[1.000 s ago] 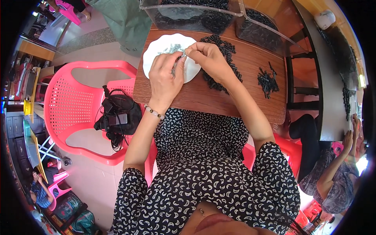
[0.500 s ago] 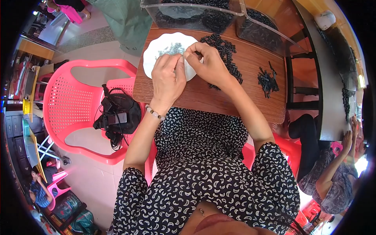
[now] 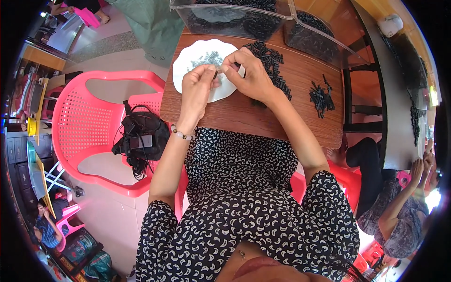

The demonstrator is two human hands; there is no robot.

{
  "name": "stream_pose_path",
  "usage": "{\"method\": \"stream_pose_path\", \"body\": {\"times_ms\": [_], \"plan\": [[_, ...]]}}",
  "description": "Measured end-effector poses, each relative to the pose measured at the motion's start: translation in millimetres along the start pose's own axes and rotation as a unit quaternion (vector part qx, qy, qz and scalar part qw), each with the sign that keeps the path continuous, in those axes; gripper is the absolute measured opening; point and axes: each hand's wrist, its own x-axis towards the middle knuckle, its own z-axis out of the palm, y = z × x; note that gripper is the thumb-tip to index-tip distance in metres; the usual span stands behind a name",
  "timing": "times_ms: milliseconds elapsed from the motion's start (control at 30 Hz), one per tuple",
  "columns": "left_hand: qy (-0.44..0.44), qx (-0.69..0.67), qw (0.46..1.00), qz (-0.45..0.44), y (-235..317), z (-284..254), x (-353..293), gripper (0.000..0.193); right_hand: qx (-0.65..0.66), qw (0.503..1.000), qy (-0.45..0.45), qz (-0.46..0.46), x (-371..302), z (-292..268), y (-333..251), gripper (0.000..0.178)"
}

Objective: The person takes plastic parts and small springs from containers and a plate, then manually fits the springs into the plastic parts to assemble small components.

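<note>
Pinched closed, thumb against finger on both sides, my left hand [image 3: 196, 91] and right hand [image 3: 252, 77] meet tip to tip, and between them sits a small piece [image 3: 218, 70], too tiny for me to say exactly what it is. We're right over the white scalloped plate [image 3: 181, 73] at the table's [image 3: 300, 101] left edge; I'd guess that's so anything slipping drops onto it. Scattered across the plate, little clear bits [image 3: 204, 58] lie in easy reach of my left fingers. Something dark shows under my curled right fingers; held or merely behind them, I can't tell. Over to the right, just beside the plate, a heap of short black tubes [image 3: 270, 63] spreads close to my right hand, likely for quick picking. Near the table's right edge, a smaller black pile [image 3: 322, 98] sits well apart, perhaps to avoid mixing. Along the far edge, clear bins [image 3: 230, 29] hold plenty more black pieces. Labels? None I can read on the plate or bins.
</note>
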Motion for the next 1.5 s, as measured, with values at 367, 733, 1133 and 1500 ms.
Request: {"method": "stream_pose_path", "body": {"times_ms": [367, 733, 1133, 1500], "plan": [[0.049, 0.392, 0.914, 0.095, 1, -7, 4, 0.027, -0.010, 0.996, -0.008, 0.086, -9, -8, 2, 0.014], [0.070, 0.328, 0.937, 0.102, 2, -20, 8, 0.023, -0.051, 0.990, -0.022, 0.127, -25, -27, -3, 0.015], [0.252, 0.165, 0.939, 0.163, -26, -82, 28, 0.025, -0.019, 0.980, 0.058, 0.190, -70, -57, -20, 0.012], [0.265, 0.120, 0.938, 0.187, -16, -48, -1, 0.024, 0.032, 0.968, 0.063, 0.240, -91, -58, -32, 0.011]]}}
